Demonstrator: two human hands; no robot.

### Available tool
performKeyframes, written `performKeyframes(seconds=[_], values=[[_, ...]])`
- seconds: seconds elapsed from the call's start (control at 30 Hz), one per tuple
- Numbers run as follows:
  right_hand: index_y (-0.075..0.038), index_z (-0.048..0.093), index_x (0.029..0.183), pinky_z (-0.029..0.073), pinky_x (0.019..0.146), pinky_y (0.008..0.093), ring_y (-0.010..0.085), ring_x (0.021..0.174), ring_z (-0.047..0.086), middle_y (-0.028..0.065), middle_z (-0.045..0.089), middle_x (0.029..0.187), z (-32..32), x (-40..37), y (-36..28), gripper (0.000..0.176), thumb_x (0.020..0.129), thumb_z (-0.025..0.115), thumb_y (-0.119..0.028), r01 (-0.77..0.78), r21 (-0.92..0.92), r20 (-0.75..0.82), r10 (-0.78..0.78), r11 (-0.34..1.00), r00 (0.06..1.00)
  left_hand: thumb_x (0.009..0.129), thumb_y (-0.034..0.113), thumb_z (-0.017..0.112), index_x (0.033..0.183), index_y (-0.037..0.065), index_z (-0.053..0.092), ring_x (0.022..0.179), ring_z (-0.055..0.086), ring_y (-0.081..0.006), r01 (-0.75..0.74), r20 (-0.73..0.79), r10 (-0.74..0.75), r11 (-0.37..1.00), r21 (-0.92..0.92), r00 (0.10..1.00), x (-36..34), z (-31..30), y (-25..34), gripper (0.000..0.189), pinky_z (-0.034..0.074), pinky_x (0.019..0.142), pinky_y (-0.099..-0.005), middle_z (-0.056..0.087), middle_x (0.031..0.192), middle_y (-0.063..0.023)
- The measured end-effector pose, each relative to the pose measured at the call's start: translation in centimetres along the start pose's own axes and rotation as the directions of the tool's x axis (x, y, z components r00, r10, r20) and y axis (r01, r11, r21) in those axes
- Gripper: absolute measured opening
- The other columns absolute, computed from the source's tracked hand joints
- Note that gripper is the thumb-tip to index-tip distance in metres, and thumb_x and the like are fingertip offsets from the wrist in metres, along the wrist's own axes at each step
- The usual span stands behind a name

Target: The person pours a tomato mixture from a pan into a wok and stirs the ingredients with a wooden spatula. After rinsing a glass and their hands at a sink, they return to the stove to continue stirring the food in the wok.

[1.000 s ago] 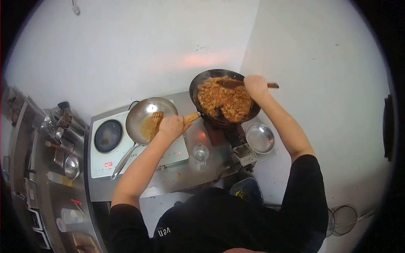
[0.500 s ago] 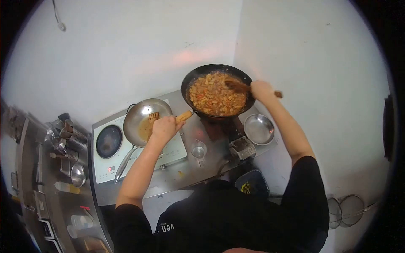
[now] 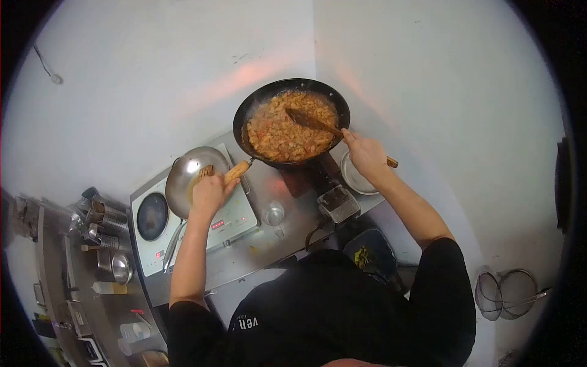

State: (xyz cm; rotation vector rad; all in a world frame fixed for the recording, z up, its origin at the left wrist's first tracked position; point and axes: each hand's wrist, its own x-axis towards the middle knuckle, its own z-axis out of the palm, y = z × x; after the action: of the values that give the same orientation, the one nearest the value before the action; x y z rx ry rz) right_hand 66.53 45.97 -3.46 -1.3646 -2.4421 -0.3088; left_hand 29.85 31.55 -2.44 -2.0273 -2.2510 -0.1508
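Note:
A black wok holds a chunky orange-brown mix with red bits, and a little steam rises from it. My left hand is closed around the wok's wooden handle. In my right hand is a dark wooden spatula, its blade in the food and its handle end showing past my fist. Under my left hand sits a steel pan on the white cooktop, with a slotted wooden turner in it.
The white cooktop has a black round plate at left. A clear cup, a metal box and a steel dish stand near the wok. Utensils fill the left shelf; strainers hang at right. Walls rise behind.
The spatula blade has swept left through the food, and my right hand has moved lower. The whole view has shifted slightly. My left hand keeps its grip on the wok handle.

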Motion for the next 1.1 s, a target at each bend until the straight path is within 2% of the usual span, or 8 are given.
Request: performKeyframes(seconds=[0.33,0.43,0.5,0.6,0.77,0.9,0.97,1.1], values=[[-0.009,0.061,0.111,0.049,0.059,0.0423,0.0338,0.063,0.06,0.0134,0.064,0.084,1.2,-0.8,2.9,0.026,0.09,0.049,-0.017,0.08,0.267,-0.343,0.018,0.96,0.939,0.084,0.051,0.054,0.082,0.002,0.061,0.077,0.063,-0.0334,0.089,0.08,-0.083,0.993,-0.08,0.993,0.6,-1.8,1.2,0.049,0.048,0.068,-0.044,0.063,0.076,-0.0182],[-0.008,0.059,0.114,0.048,0.052,0.0337,0.018,0.057,0.058,0.0063,0.064,0.081,-0.3,-5.1,5.5,0.026,0.092,0.049,-0.018,-0.308,0.488,-0.133,0.418,0.817,0.899,0.082,0.038,0.061,0.09,0.001,0.061,0.085,0.061,-0.0326,-0.017,-0.217,-0.008,0.993,-0.114,0.976,-1.1,-2.6,2.1,0.038,0.048,0.071,-0.0423,0.063,0.087,-0.0178],[-0.006,0.059,0.112,0.045,0.049,0.0276,0.0111,0.053,0.052,0.0019,0.061,0.076,0.1,-9.2,6.4,0.026,0.095,0.046,-0.021,-0.485,0.841,0.231,0.652,0.239,0.722,0.082,0.029,0.065,0.095,0.0,0.062,0.088,0.059,-0.0318,-0.17,-0.496,0.098,0.98,-0.101,0.863,-2.3,-3.2,3.2,0.032,0.048,0.073,-0.0405,0.062,0.092,-0.017],[-0.006,0.059,0.112,0.042,0.045,0.0246,0.0095,0.051,0.05,0.001,0.058,0.072,6.5,-14.4,5.3,0.028,0.095,0.047,-0.024,-0.66,0.739,0.546,0.695,-0.136,0.468,0.08,0.002,0.061,0.093,0.0,0.06,0.082,0.057,-0.0251,-0.33,-0.707,-0.134,0.814,-0.478,0.694,-4.9,-1.8,5.1,0.013,0.046,0.07,-0.031,0.06,0.092,-0.0136],[-0.004,0.056,0.098,0.047,0.048,0.0269,0.0133,0.054,0.054,0.0031,0.058,0.078,14.4,-14.9,3.1,0.024,0.092,0.052,-0.027,-0.587,0.649,0.742,0.573,-0.484,0.347,0.08,0.0,0.06,0.077,0.0,0.062,0.064,0.058,-0.0188,-0.48,-0.431,0.212,0.378,-0.791,0.877,-8.6,3.5,9.6,0.004,0.046,0.061,-0.0282,0.062,0.076,-0.0098],[0.003,0.035,0.135,0.037,0.098,0.0384,0.0316,0.121,0.046,0.0237,0.043,0.134,14.3,-16.2,1.7,0.073,0.088,0.05,-0.051,-0.716,0.698,0.441,0.792,-0.008,0.422,0.081,0.0,0.057,0.07,-0.001,0.063,0.06,0.058,-0.0193,-0.343,-0.238,0.435,0.178,-0.922,0.868,-11.5,4.4,13.4,0.012,0.046,0.058,-0.028,0.062,0.073,-0.0101],[0.002,0.027,0.139,0.049,0.073,0.0316,0.0183,0.087,0.058,0.0113,0.063,0.096,12.8,-19.1,-0.1,0.071,0.09,0.054,-0.041,-0.721,0.688,0.407,0.779,0.083,0.478,0.082,0.0,0.056,0.069,-0.001,0.063,0.059,0.058,-0.0201,-0.363,-0.265,0.546,0.078,-0.928,0.795,-13.3,4.4,14.5,0.015,0.046,0.057,-0.0283,0.062,0.072,-0.0099],[-0.002,0.06,0.106,0.049,0.072,0.0321,0.0182,0.081,0.062,0.012,0.066,0.09,2.6,-29.5,-10.6,0.028,0.083,0.062,-0.018,-0.685,0.673,0.134,0.865,0.279,0.484,0.087,0.007,0.047,0.064,0.0,0.056,0.054,0.047,-0.016,-0.396,-0.311,0.689,-0.038,-0.917,0.655,-18.0,7.2,15.9,0.025,0.036,0.05,-0.0283,0.052,0.06,-0.0065]])
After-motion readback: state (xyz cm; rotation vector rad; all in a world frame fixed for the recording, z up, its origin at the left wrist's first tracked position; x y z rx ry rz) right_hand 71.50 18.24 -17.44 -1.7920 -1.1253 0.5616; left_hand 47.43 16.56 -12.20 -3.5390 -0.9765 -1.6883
